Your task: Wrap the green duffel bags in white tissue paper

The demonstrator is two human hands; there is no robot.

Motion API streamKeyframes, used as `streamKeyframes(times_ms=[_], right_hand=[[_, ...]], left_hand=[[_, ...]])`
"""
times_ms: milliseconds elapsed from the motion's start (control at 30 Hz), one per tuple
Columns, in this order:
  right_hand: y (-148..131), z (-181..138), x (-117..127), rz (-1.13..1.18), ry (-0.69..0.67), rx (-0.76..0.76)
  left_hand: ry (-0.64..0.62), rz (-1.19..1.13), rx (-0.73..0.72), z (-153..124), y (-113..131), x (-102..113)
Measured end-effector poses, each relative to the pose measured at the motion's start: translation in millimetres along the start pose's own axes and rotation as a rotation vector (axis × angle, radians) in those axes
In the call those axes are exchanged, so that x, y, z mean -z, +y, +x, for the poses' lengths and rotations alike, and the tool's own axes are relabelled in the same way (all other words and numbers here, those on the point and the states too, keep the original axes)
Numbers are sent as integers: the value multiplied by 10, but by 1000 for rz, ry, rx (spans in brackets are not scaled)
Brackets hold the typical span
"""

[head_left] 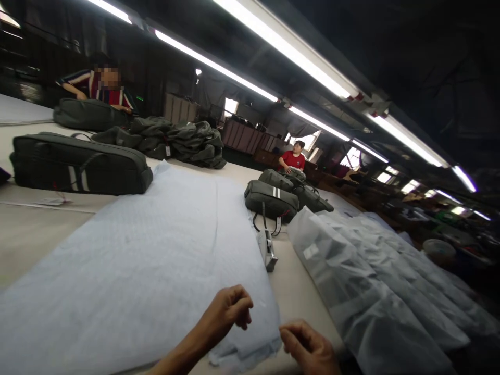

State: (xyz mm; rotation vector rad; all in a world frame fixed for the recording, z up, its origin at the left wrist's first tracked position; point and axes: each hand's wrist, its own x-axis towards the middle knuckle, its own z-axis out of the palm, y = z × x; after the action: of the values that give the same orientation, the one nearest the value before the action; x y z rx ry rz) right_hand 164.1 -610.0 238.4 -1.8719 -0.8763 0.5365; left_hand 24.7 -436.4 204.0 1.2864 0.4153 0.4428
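My left hand (232, 307) hovers above the near right part of a stack of pale, thin plastic bags or sheets (156, 255), its fingers curled in. Just right of the stack's near corner is my right hand (308, 346), with thumb and fingers pinched together. Whatever either hand might hold is hidden or too small to make out. A crumpled edge of the pale sheets (250, 354) lies between and below the two hands. Beyond them, a small grey metal tool, perhaps a tape dispenser (267, 251), rests against the stack's right edge.
Dark green duffel bags with white stripes lie at left (82, 164) and centre right (271, 200). A heap of dark bags (175, 138) sits farther back. Several plastic-wrapped bundles (363, 276) line the right. Two people, in a striped shirt (94, 86) and red shirt (292, 160), handle bags.
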Motion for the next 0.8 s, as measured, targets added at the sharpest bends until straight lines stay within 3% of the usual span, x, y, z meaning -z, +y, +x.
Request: streamKeyframes(times_ms=[167, 267, 367, 467, 567, 700, 800], right_hand=[[6, 48, 6, 206, 127, -111], [59, 78, 48, 297, 130, -164], [292, 84, 156, 279, 102, -166], [753, 124, 282, 310, 159, -202], [1377, 248, 416, 342, 279, -267], [2241, 490, 669, 177, 532, -336], [2767, 615, 859, 91, 651, -422]], left_hand=[[-107, 51, -15, 30, -29, -351], [-166, 157, -33, 99, -79, -535], [-241, 269, -25, 239, -246, -733], [-313, 250, 141, 427, -536, -957], [-385, 89, 359, 601, -881, -1167], [-211, -86, 486, 755, -1272, -1272], [-106, -26, 530, 836, -1449, -1136]])
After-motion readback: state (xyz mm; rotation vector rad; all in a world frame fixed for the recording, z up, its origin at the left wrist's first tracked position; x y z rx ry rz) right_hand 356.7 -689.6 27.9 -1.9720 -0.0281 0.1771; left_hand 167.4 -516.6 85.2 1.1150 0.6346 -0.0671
